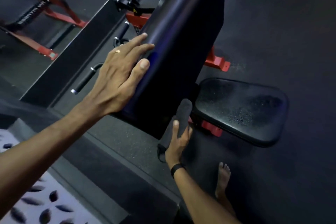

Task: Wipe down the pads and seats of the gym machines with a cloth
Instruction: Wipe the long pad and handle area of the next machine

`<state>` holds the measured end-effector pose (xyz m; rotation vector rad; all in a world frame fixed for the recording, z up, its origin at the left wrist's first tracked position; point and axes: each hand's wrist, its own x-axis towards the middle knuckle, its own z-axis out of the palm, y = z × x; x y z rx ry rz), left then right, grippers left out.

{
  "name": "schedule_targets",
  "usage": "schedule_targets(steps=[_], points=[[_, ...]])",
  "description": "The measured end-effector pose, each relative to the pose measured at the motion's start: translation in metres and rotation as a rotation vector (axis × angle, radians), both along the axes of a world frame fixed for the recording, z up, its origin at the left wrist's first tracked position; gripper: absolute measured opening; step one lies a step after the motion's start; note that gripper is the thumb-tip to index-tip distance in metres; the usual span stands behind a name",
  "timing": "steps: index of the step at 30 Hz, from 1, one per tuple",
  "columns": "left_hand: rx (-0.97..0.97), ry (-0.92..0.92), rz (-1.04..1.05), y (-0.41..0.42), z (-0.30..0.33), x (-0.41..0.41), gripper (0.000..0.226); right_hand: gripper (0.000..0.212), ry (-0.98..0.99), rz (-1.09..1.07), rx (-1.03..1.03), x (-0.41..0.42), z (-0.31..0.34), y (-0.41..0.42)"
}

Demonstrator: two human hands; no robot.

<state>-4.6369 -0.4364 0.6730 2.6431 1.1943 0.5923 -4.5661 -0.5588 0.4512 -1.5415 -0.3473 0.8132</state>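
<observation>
Resting flat with fingers straight, the left hand (125, 65) presses the black back pad's (181, 42) edge; the right hand (179, 142) grips a dark cloth (180, 118) beside the seat (240, 109). White lettering on a far machine (27, 14) is too blurred to read.

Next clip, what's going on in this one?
A person is cleaning a red-framed gym machine. The left hand rests flat, fingers straight, on the edge of the long glossy black back pad. The right hand grips a dark grey folded cloth against the pad's lower end. Beside it, the black padded seat shows pale speckles, perhaps droplets or dust. A bare foot stands on the dark rubber floor.
</observation>
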Motion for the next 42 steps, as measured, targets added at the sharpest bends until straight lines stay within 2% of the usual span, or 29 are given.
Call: schedule_targets(steps=[1,4,7,10,12,14,16,19,21,23,26,30,34,37,40,42], points=[[0.011,0.005,-0.003,0.000,0.000,-0.002,0.058,0.025,0.046,-0.026,-0.019,-0.006,0.005,-0.002],[0.015,-0.015,0.000,-0.001,-0.003,-0.003,0.061,0.057,-0.201,-0.050,0.076,-0.018,0.055,0.000],[0.010,-0.065,-0.022,0.001,-0.004,-0.003,0.069,0.051,-0.464,-0.044,0.253,-0.014,0.110,0.033],[0.032,-0.054,0.019,-0.002,-0.004,-0.005,0.071,0.050,-0.603,-0.088,0.277,0.027,0.122,0.084],[0.025,0.022,0.062,-0.003,-0.006,-0.003,0.073,0.053,-0.547,-0.103,0.217,0.055,0.099,0.110],[0.009,0.135,0.108,0.000,-0.007,0.000,0.078,0.058,-0.403,-0.080,0.092,0.072,0.063,0.117],[0.011,0.210,0.136,0.001,-0.007,0.002,0.083,0.060,-0.238,0.021,-0.040,0.074,0.017,0.102],[0.017,0.197,0.123,0.003,-0.006,0.003,0.083,0.069,-0.043,0.063,-0.124,0.043,-0.018,0.048],[0.006,0.178,0.107,0.003,-0.006,0.001,0.081,0.068,-0.075,0.037,-0.098,0.008,-0.005,0.008],[0.010,0.160,0.101,0.003,-0.006,0.000,0.080,0.065,-0.193,-0.003,-0.011,-0.012,0.033,-0.009],[0.007,0.127,0.056,0.009,-0.007,-0.001,0.078,0.057,-0.428,0.002,0.201,-0.001,0.096,0.030],[0.085,0.047,0.032,0.019,-0.001,0.002,0.060,0.057,-0.539,-0.102,0.179,0.059,0.124,0.118],[0.252,0.105,0.086,0.048,0.004,0.030,0.040,0.052,-0.388,-0.084,0.043,0.101,0.072,0.157],[0.302,0.153,0.095,0.079,0.007,0.055,0.041,0.064,-0.277,0.008,-0.121,0.107,0.015,0.141],[0.265,0.136,0.137,0.108,0.003,0.082,0.049,0.086,-0.163,-0.009,-0.155,0.081,-0.019,0.106],[0.160,0.087,0.146,0.121,-0.004,0.095,0.053,0.092,-0.093,-0.064,-0.114,0.060,-0.021,0.077]])
